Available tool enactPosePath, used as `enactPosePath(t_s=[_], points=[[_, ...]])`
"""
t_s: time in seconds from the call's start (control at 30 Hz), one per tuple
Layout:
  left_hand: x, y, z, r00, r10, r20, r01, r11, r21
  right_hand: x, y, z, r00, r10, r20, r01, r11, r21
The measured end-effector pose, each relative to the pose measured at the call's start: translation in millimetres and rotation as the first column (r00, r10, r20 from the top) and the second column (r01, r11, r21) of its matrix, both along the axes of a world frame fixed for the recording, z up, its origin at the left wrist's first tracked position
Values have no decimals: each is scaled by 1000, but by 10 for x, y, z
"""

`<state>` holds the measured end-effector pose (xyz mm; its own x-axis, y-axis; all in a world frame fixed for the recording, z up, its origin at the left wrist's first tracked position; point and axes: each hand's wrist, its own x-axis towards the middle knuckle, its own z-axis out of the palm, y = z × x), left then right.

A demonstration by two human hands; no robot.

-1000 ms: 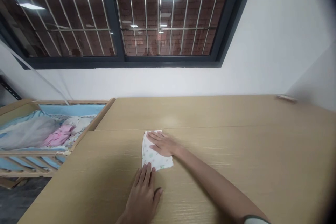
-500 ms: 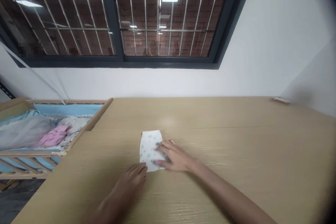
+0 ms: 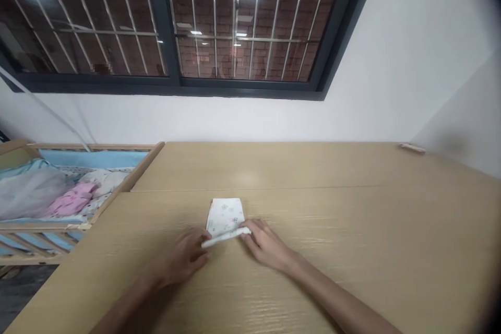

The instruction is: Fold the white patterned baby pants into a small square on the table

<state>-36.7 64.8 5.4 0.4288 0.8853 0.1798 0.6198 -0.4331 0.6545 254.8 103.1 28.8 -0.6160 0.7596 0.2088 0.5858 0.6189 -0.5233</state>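
A small folded white cloth point(image 3: 226, 211) with a pale printed pattern lies on the wooden tabletop in front of me. Its near edge is raised into a narrow band that slants up to the right. At the left end of that band, my left hand point(image 3: 186, 255) grips the cloth, its thumb lower than the fingers. My right hand point(image 3: 270, 245) pinches the right end between thumb and fingers. The fingertips partly cover both ends of the band.
The wooden tabletop point(image 3: 352, 240) has a seam running across it. To the left stands a wooden crib point(image 3: 129, 180) with bedding and a pink cloth point(image 3: 74, 199). A small flat object point(image 3: 412, 148) lies at the back right. Behind is a barred window point(image 3: 250, 88).
The near edge of the cloth has come up off the flat into a band. My right hand has gone from lying on the cloth to pinching its corner; my left hand now grips the other end.
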Motion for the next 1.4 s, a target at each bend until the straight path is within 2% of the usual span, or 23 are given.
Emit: enactPosePath(t_s=[0.17,0.33,0.47,0.6,0.67,0.73,0.77,0.83,0.9,0.97,1.13,1.4], points=[[20,340,-36,960,198,197,-163,970,-180,-76,281,-7,985,-131,-111,115,983,-141],[148,698,-83,912,311,267,-270,946,-181,-213,595,-191,925,-274,-263,242,959,-150],[204,865,-200,880,417,225,-396,908,-136,-314,771,-362,868,-390,-307,353,920,-170],[224,929,-317,878,456,146,-454,890,-44,-331,845,-489,836,-454,-310,407,890,-204],[252,910,-330,868,480,126,-486,873,24,-322,820,-475,829,-463,-312,440,886,-147],[321,849,-304,852,506,133,-520,847,110,-329,750,-405,847,-442,-297,468,884,18],[373,804,-282,863,487,133,-504,845,178,-344,705,-361,877,-401,-265,443,888,123],[505,703,-241,927,366,81,-371,865,338,-400,616,-288,958,-255,-132,284,913,293],[639,613,-239,973,228,-45,-183,872,455,-468,556,-268,993,-114,15,103,934,342],[729,558,-295,967,201,-158,-100,865,491,-511,534,-300,993,-63,97,28,945,327],[651,539,-520,910,268,-316,-82,864,497,-404,556,-388,985,-80,155,35,961,275],[382,466,-543,889,275,-365,-68,870,488,-233,608,-425,989,-56,139,25,975,220]])
